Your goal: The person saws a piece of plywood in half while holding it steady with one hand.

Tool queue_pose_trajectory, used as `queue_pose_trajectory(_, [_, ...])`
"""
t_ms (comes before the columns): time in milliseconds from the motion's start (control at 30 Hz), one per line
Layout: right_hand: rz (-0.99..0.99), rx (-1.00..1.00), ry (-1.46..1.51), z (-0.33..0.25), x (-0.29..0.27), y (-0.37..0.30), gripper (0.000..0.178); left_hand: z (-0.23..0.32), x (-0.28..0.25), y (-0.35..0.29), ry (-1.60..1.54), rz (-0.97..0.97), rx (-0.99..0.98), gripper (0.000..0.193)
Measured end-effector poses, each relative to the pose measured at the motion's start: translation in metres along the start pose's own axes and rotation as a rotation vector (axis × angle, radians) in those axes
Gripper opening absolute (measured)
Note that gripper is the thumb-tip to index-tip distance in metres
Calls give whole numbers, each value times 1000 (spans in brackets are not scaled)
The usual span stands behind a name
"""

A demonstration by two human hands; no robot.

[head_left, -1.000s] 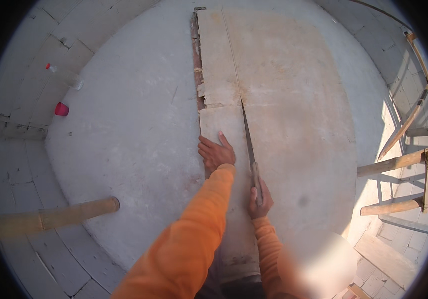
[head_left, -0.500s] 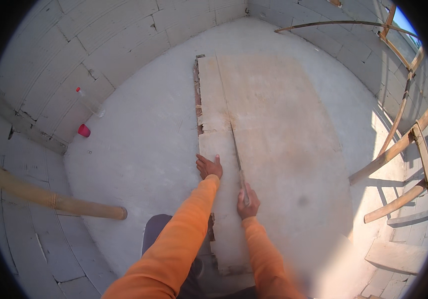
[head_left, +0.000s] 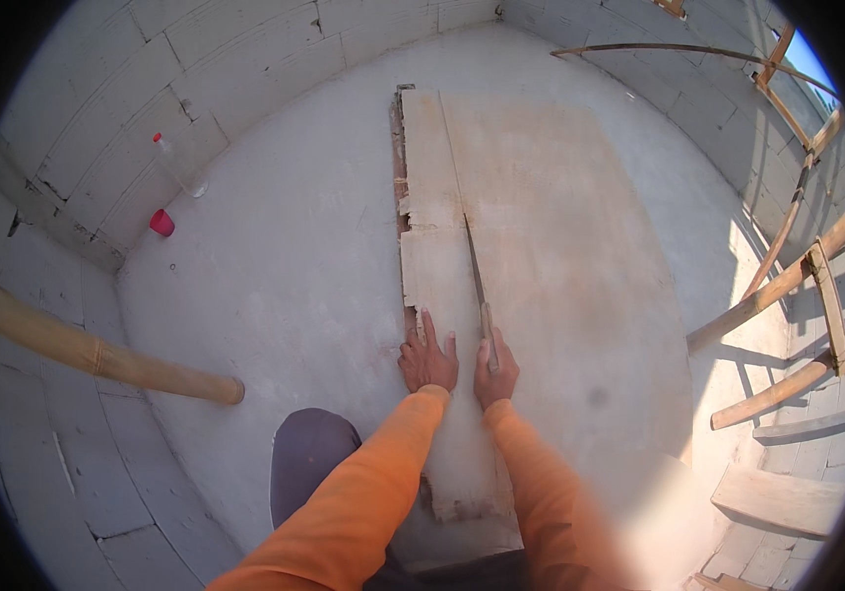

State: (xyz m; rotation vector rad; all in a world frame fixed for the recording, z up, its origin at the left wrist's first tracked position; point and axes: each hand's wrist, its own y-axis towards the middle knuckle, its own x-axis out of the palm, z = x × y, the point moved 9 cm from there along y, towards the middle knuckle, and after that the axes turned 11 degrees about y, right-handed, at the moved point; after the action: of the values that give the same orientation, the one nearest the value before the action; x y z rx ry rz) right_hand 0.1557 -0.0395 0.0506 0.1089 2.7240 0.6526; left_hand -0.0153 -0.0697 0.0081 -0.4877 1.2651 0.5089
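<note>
A large thin tan-white board (head_left: 560, 286) lies flat on the floor, its left edge broken and ragged. Along it runs a long thin line, parting a narrow left strip (head_left: 432, 261) from the wider right part. My right hand (head_left: 496, 372) is closed round the handle of a handsaw (head_left: 476, 264). The saw's narrow blade points away from me, lying along that line. My left hand (head_left: 429, 364) rests on the strip with fingers spread, just left of the saw handle, and holds nothing. Both forearms wear orange sleeves.
At the left stand a clear bottle (head_left: 178, 167) with a red cap and a pink cup (head_left: 162, 223). A thick bamboo pole (head_left: 137, 366) juts in from the left. Bamboo and wood framing (head_left: 777, 305) leans at the right, near a pale block (head_left: 777, 500). Block walls (head_left: 275, 59) surround the floor.
My left hand has slid nearer to me along the strip, and its fingers now point forward. The view has shifted slightly. My right hand keeps its grip on the saw.
</note>
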Motion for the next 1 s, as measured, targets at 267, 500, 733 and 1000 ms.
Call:
queue_pose_trajectory(267, [-286, 95, 18, -8, -10, 5, 48, 4, -6, 5, 47, -155, 6, 68])
queue_pose_trajectory(500, [-125, 423, 221, 1, 0, -2, 47, 1, -4, 8, 59, -147, -26, 68])
queue_pose_trajectory(733, [-38, 210, 156, -13, 14, 13, 34, -1, 6, 9, 172, -146, -28, 68])
queue_pose_trajectory(1000, [81, 341, 77, -13, 8, 24, 35, -3, 5, 18, 70, -180, -196, 71])
